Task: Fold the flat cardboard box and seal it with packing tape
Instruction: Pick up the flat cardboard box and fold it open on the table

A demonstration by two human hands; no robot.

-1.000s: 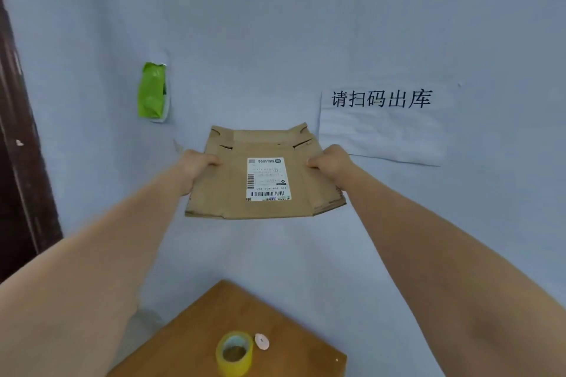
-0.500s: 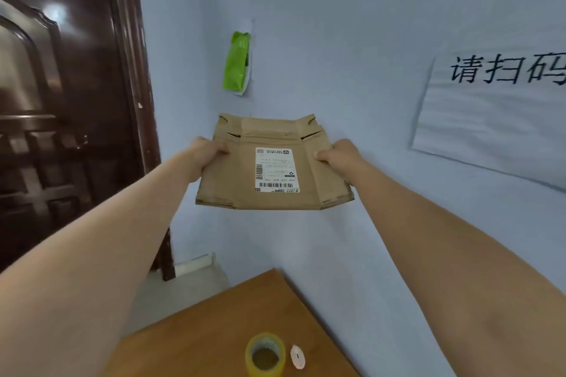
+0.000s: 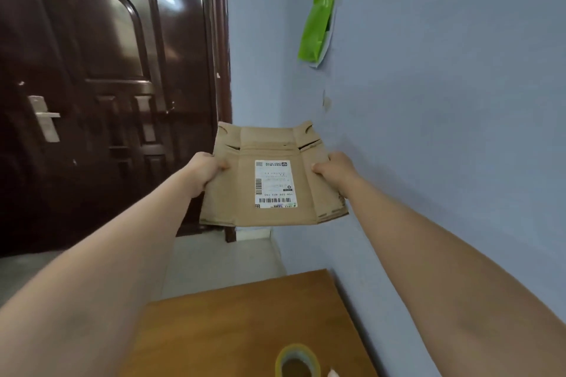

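While our left hand (image 3: 205,169) pinches the left edge of the flattened cardboard box (image 3: 235,193) and our right hand (image 3: 335,169) pinches the right edge, each has its thumb on top and, as far as we can judge, its fingers curled underneath, where they are hidden. Both hands are closed on the cardboard, level with one another and roughly midway along its sides, which looks like a way to keep the thin sheet from sagging or twisting. We hold it out at arm's length, nearly level and clear of any surface, presumably so we can look over its creases before choosing where to push it open. Its white shipping label (image 3: 274,184) faces up between our thumbs, barcode toward the near edge. At the far end the flaps are cut by two slits and lie almost flat; the near right corner looks worn and layered, so the board is probably soft from use and may buckle off its score lines if we squeeze unevenly.

Nothing is folded yet, so we judge the task to be at its start. Below and nearer to us stands the wooden table (image 3: 220,324), with the roll of packing tape (image 3: 297,361) at its near edge, well apart from the box, waiting for the sealing step. A small white object beside the roll is too cropped to name. To the right runs a pale blue wall with a green packet (image 3: 317,26) stuck to it, and far left is a dark wooden door (image 3: 101,86) with a metal handle
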